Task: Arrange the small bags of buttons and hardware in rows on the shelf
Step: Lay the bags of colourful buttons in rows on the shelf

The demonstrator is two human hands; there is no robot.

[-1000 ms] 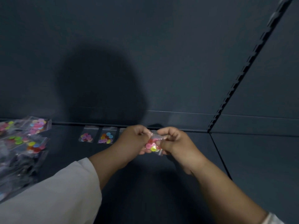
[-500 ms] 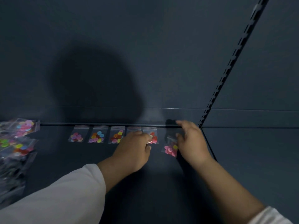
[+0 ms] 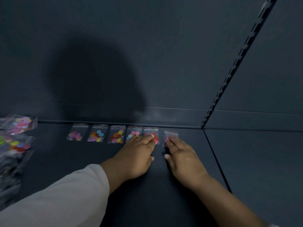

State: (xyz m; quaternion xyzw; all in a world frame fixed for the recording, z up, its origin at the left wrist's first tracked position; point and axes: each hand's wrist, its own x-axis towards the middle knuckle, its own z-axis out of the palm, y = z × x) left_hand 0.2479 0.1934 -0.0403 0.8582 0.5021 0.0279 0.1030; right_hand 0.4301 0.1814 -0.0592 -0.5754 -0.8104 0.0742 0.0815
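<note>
Bags of buttons (image 3: 97, 135): 6 were laid in 1 row along the shelf (image 3: 73, 164) back. 6th bag (image 3: 171, 133) was pressed flat by the straight-fingered right hand (image 3: 183, 159), 5th bag (image 3: 154, 131) apparently likewise by the left hand (image 3: 137, 154), for alignment.

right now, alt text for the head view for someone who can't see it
Two hands lie flat on a dark shelf at a row of six button bags along its back edge. The left hand covers parts of the fourth and fifth, and the right hand touches the sixth bag. A loose pile of bags sits far left.
</note>
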